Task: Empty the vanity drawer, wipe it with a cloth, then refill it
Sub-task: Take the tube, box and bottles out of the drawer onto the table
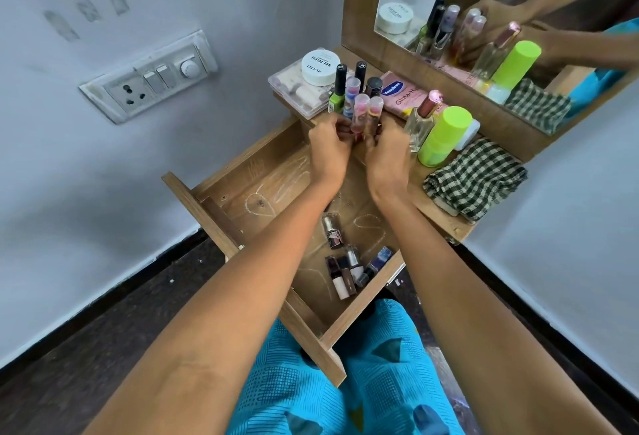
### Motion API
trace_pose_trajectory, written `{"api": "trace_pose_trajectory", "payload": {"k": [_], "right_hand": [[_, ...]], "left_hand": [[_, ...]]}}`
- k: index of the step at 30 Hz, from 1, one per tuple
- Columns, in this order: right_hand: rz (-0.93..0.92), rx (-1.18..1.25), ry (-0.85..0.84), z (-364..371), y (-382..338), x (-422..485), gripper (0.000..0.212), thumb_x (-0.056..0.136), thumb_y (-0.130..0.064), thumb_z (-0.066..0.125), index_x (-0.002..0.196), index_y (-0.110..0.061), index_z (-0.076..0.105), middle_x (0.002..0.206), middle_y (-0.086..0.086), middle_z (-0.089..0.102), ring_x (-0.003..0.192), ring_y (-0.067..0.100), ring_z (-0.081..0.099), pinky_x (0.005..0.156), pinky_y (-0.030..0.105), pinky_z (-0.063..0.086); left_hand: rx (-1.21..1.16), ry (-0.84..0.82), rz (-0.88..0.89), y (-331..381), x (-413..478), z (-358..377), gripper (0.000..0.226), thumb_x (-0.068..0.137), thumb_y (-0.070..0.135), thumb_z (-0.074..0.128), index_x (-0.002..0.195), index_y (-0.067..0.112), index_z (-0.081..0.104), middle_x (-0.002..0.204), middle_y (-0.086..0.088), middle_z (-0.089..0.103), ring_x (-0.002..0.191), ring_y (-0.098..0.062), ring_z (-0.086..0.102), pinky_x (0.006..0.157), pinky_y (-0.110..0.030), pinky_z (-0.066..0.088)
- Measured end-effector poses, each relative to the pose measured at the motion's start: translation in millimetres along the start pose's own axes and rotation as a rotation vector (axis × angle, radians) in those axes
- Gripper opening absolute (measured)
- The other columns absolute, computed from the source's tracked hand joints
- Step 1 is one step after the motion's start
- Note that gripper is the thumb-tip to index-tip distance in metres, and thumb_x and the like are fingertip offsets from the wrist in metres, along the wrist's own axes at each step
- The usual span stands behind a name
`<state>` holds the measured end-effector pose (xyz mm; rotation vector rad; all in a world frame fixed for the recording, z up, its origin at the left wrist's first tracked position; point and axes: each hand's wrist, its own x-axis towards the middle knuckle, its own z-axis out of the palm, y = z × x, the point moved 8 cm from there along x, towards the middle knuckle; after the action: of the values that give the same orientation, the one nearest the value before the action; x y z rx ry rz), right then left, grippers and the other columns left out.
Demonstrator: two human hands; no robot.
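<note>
Wooden and pulled fully out, the vanity drawer has a few small dark-capped nail polish bottles lying near its front right corner, with chalky scribbles on its floor. Above its back edge, the left hand and right hand meet at two upright clear plastic tubes with pink contents, each grip curled tight around a tube's base. A green-and-white checked cloth lies crumpled on the wooden surface to the right.

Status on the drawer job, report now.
Left hand and right hand both gripping clear-capped tubes on the vanity top. Drawer open, nail polish bottles still inside. Checked cloth lying unused beside green can. Nothing blocking.
</note>
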<state>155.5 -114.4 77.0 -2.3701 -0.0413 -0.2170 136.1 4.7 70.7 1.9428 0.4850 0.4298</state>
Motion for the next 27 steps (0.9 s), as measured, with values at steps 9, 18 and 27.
{"api": "trace_pose_trajectory", "payload": {"k": [9,18,27], "right_hand": [[0.011,0.057,0.034,6,-5,10,0.025,0.091,-0.005,0.042,0.111,-0.002,0.057,0.108,0.017,0.064,0.096,0.032,0.062,0.082,0.047,0.050],[0.033,0.052,0.021,5,-7,14,0.027,0.092,-0.004,0.040,0.114,-0.001,0.056,0.112,0.018,0.063,0.101,0.032,0.061,0.086,0.044,0.049],[0.011,0.034,0.028,-2,1,-14,0.031,0.089,0.004,0.044,0.119,0.000,0.054,0.101,0.016,0.064,0.084,0.027,0.064,0.073,0.036,0.054]], "left_hand": [[-0.037,0.076,-0.039,-4,8,4,0.014,0.076,-0.008,0.059,0.088,-0.003,0.065,0.085,-0.016,0.070,0.076,-0.022,0.066,0.070,-0.027,0.051],[-0.077,0.078,-0.057,-6,10,3,0.014,0.076,-0.010,0.060,0.088,-0.005,0.065,0.085,-0.016,0.070,0.071,-0.014,0.062,0.061,-0.011,0.046],[-0.095,0.039,-0.047,-18,-7,-21,0.018,0.075,-0.014,0.060,0.089,-0.004,0.063,0.076,-0.002,0.059,0.070,-0.011,0.056,0.065,-0.010,0.046]]}}
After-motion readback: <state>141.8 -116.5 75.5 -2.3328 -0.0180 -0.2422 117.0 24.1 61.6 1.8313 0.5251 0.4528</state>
